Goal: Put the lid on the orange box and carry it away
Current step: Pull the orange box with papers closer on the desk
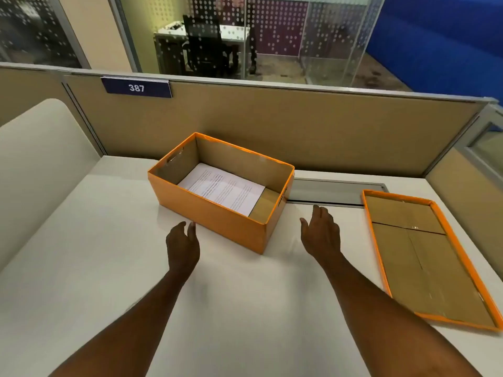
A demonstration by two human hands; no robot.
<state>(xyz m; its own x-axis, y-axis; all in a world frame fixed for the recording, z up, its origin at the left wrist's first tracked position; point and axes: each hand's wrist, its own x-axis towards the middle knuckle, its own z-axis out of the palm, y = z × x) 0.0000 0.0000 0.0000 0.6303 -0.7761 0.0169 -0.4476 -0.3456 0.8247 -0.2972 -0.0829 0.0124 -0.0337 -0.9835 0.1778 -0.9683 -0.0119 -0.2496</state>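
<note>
Task barely started. The orange box (217,210) sits uncovered at 12 o'clock on the desk (81,268), printed sheet (223,190) flat on its floor. The lid (424,257) lies upside down at 3 o'clock, apart from the box, untouched. Your left hand (181,247) is spread near the box's near wall, fingertips just beside it; contact unclear. Your right hand (322,232) is spread too, between box and lid, holding nothing. Left to do: flip the lid, seat it, lift, carry off.
</note>
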